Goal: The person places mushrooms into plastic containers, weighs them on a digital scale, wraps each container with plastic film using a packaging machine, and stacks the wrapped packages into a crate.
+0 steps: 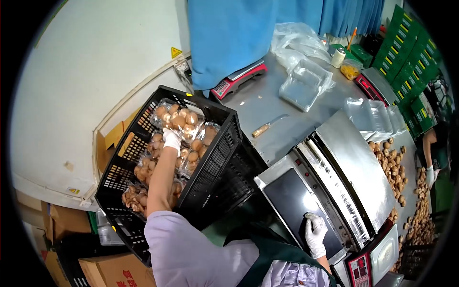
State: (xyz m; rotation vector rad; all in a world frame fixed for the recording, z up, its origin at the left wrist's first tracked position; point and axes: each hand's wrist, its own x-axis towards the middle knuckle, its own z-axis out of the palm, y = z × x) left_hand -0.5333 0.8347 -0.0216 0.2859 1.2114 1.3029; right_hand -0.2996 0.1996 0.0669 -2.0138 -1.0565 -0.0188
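Observation:
My left hand (171, 141), in a white glove, reaches into the black crate (224, 138) and touches a wrapped pack of mushrooms (179, 117) near its far end. Its fingers are partly hidden by the hand's back and the film. More wrapped mushroom packs (192, 155) lie around and below the wrist. On the dark plate of the wrapping machine (287, 191) rests my right hand (315, 230), also gloved, with its fingers curled near the plate's right side. What lies under those fingers is hidden.
A knife (269, 126), red scale (239, 79) and clear trays (306, 86) sit on the metal table (248, 107). Stacked trays (370, 117) and loose mushrooms (392, 167) lie beyond the machine. Another person's gloved hand (431, 177) is at far right; cardboard boxes (114, 270) stand lower left.

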